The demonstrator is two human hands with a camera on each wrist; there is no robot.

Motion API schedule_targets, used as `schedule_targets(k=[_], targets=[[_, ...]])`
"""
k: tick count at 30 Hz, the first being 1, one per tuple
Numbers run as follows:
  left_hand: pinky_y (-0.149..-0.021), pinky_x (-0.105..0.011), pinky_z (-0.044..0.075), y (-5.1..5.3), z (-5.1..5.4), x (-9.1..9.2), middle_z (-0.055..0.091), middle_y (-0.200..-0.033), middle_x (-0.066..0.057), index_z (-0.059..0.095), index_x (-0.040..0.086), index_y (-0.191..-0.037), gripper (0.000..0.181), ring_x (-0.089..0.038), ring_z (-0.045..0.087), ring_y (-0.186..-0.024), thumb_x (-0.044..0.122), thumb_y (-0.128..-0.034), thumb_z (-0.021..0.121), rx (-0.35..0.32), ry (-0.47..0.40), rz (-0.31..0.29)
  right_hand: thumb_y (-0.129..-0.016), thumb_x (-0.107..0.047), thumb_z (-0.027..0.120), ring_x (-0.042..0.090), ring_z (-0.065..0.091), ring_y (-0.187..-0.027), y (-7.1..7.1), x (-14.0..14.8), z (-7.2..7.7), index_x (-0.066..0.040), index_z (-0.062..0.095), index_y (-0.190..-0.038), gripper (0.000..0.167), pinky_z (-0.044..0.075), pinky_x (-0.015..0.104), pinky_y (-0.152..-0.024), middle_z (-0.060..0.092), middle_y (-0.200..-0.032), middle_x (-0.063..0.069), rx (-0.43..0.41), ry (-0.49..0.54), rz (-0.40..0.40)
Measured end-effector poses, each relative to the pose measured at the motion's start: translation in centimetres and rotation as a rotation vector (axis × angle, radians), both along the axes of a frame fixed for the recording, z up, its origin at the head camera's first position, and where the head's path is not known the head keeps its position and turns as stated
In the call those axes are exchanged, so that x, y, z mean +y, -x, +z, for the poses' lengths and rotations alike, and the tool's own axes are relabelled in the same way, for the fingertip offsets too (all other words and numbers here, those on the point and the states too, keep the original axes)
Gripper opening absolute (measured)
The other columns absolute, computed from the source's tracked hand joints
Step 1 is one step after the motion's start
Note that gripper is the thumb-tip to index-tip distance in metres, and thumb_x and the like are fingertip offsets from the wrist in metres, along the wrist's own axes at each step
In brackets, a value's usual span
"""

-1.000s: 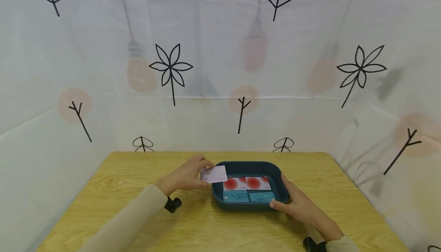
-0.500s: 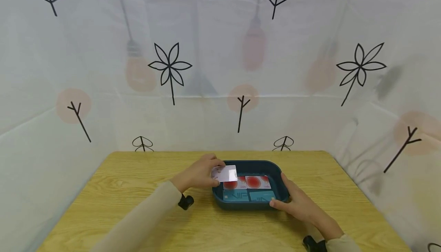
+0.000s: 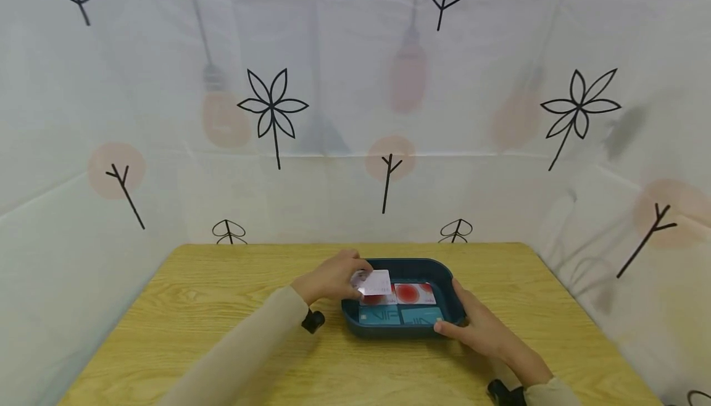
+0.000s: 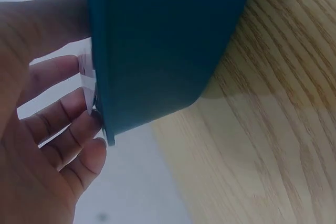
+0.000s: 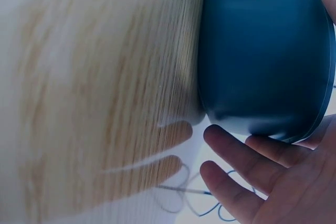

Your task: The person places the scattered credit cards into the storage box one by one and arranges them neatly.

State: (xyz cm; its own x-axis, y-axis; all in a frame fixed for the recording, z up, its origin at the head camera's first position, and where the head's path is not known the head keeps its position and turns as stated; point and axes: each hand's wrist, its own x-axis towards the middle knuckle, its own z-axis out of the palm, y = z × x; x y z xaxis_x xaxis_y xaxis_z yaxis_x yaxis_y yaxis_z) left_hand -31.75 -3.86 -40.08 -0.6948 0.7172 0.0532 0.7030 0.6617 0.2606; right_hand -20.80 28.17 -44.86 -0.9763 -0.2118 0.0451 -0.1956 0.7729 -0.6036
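My left hand (image 3: pixel 334 276) pinches a pale plastic card (image 3: pixel 378 282) by its left end, over the left part of a dark teal tray (image 3: pixel 411 269). Beneath it, partly covered, lies a white card with a red circle (image 3: pixel 376 300). A matching red-circle card (image 3: pixel 408 294) sits to its right. Two blue cards with VIP lettering (image 3: pixel 382 315) form the front row. My right hand (image 3: pixel 484 331) holds the tray's right end, thumb on the front rim. In the left wrist view, the tray's side wall (image 4: pixel 163 45) hides most of the held card.
The tray stands on a wood-grain table (image 3: pixel 222 307). Behind the table and at both sides hangs a pale cloth (image 3: pixel 333 196) printed with plants and lamps. A thin cord (image 5: pixel 220 211) appears beyond the fingers in the right wrist view.
My left hand has moved right with the pale card, from the tray's left edge to over the left red-circle card. My right hand and the tray have stayed put.
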Motion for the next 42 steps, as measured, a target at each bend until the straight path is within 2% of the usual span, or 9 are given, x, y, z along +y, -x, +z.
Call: schedule_targets(k=[14,20,25,34,42], targets=[[-0.082,-0.027,0.044,0.1,0.1,1.9,0.051,-0.102,0.005,0.064,0.024,-0.12,0.051,-0.011,0.046,-0.089,0.039,-0.075,0.081,-0.036,0.125,0.008,-0.086,-0.051,0.064,0.048,0.023,-0.136,0.0,-0.1,0.0,0.001,0.007,-0.152,0.102,0.028,0.065,-0.1,0.017,-0.153,0.028,-0.007,0.0,0.0],[-0.084,-0.027,0.044,0.7,-0.6,2.8,0.05,-0.102,0.006,0.063,0.024,-0.12,0.05,-0.01,0.046,-0.09,0.039,-0.0751,0.081,-0.055,0.173,0.019,-0.086,-0.052,0.064,0.049,0.024,-0.135,-0.1,0.0,0.0,0.001,0.007,-0.152,0.102,0.028,0.065,-0.1,0.018,-0.152,0.028,-0.007,-0.007,-0.007],[-0.082,-0.026,0.043,1.0,-1.0,3.2,0.051,-0.102,0.005,0.063,0.022,-0.12,0.051,-0.01,0.047,-0.089,0.039,-0.0753,0.081,-0.067,0.21,0.001,-0.086,-0.05,0.064,0.048,0.025,-0.135,-0.1,0.0,-0.1,0.0,0.007,-0.152,0.1,0.03,0.065,-0.099,0.018,-0.153,0.027,0.004,-0.006,0.005],[-0.091,-0.026,0.044,0.7,-1.0,3.8,0.055,-0.108,0.003,0.064,0.02,-0.122,0.054,-0.011,0.049,-0.094,0.04,-0.0752,0.081,-0.032,0.294,0.009,-0.086,-0.049,0.065,0.047,0.025,-0.136,0.0,0.0,-0.3,0.001,0.009,-0.152,0.1,0.029,0.065,-0.1,0.02,-0.152,0.027,0.036,0.0,0.011],[-0.088,-0.025,0.044,0.4,-1.1,4.1,0.056,-0.106,0.004,0.064,0.02,-0.122,0.054,-0.011,0.048,-0.094,0.041,-0.0752,0.08,-0.02,0.322,0.004,-0.086,-0.05,0.065,0.047,0.025,-0.136,-0.1,-0.1,-0.2,0.002,0.009,-0.151,0.101,0.03,0.064,-0.1,0.02,-0.152,0.027,0.026,0.002,0.013]])
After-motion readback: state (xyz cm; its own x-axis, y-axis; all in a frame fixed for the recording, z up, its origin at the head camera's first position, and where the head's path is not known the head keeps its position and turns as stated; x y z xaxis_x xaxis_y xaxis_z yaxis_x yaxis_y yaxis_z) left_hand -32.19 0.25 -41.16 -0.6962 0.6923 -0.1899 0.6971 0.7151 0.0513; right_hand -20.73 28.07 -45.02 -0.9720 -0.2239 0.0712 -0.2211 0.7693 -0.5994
